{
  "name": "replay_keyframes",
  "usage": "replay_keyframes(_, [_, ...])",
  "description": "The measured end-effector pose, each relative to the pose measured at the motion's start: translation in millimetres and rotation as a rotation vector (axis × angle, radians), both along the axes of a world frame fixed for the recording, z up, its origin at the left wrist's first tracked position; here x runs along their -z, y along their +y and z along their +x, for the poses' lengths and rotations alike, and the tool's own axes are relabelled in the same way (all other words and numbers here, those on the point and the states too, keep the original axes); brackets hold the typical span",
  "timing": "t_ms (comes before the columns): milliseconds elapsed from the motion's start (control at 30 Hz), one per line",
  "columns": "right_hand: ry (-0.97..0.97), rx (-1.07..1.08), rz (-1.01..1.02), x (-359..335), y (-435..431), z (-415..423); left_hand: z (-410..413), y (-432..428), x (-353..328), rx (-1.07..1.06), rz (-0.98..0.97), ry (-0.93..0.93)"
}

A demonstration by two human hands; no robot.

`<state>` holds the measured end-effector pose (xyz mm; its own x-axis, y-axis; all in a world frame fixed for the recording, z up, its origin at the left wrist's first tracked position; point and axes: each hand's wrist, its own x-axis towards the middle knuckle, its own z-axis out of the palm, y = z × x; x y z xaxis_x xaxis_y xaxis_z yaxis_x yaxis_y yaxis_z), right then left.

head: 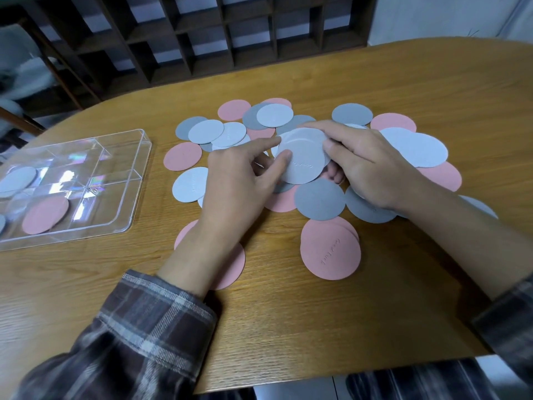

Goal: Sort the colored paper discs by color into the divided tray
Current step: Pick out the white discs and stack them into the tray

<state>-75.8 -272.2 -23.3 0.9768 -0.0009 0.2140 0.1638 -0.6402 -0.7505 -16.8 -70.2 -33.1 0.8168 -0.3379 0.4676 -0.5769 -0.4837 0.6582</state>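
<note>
A loose pile of pink, dark grey and pale blue-grey paper discs (319, 199) covers the middle of the wooden table. Above the pile, both hands hold a small stack of pale discs (304, 157). My left hand (245, 180) pinches its left edge with thumb and forefinger. My right hand (366, 166) grips its right edge, fingers curled over the top. The clear divided tray (135, 180) lies at the left, apart from both hands. It holds a pale disc (17, 180) in a far compartment and a pink disc (46, 215) in a near one.
A large pink disc (330, 249) lies near the front of the pile, and another pink disc (230, 267) sits partly under my left wrist. A dark lattice shelf (202, 39) stands behind the table. The table's front edge (317, 379) is close to my body.
</note>
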Motion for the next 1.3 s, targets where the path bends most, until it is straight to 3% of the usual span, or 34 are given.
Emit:
replay_keyframes(467, [-0.068, 0.001, -0.236, 8.9, 16.1, 2.3, 6.2, 7.7, -3.3, -0.045, 0.031, 0.017])
replay_keyframes(600, [-0.093, 0.011, -0.17, 12.3, 9.4, 3.7, 14.8, 16.7, -10.0, -0.001, 0.08, 0.036])
replay_keyframes(767, [-0.071, 0.01, -0.073, 12.3, 6.5, 3.3, 36.4, 39.6, -1.6, -0.018, 0.282, -0.101])
replay_keyframes(933, [-0.106, 0.037, -0.059, 12.6, 5.3, 2.2, 41.3, 53.1, 6.0, 0.018, 0.461, 0.031])
replay_keyframes(1300, [-0.119, 0.139, 0.035, 6.7, 15.2, 2.4, 43.6, 55.1, 11.2, 0.045, 0.385, -0.029])
